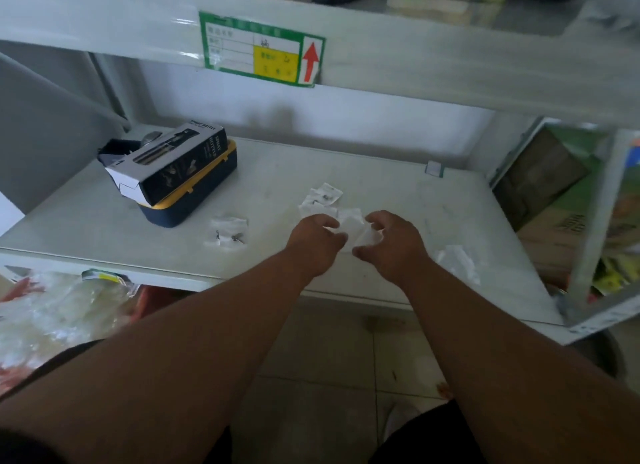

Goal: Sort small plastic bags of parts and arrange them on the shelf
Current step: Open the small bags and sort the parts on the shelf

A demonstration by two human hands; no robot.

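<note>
Small clear bag [356, 229] held mid-shelf, near the front edge of the white shelf [381, 183]. Left hand [313, 240] and right hand [394, 241] both pinch it with curled fingers. More bags: a cluster [320, 198] just behind the hands, two [228, 233] toward the front left, one [457, 261] front right. Spray-bottle box [173, 162] on a blue-yellow case [194, 196], back left corner.

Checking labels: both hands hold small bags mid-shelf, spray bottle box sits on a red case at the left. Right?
Not quite. In the head view the spray bottle box sits on a navy case with a yellow rim, not red. Left hand and right hand do hold small bags mid-shelf.
</note>
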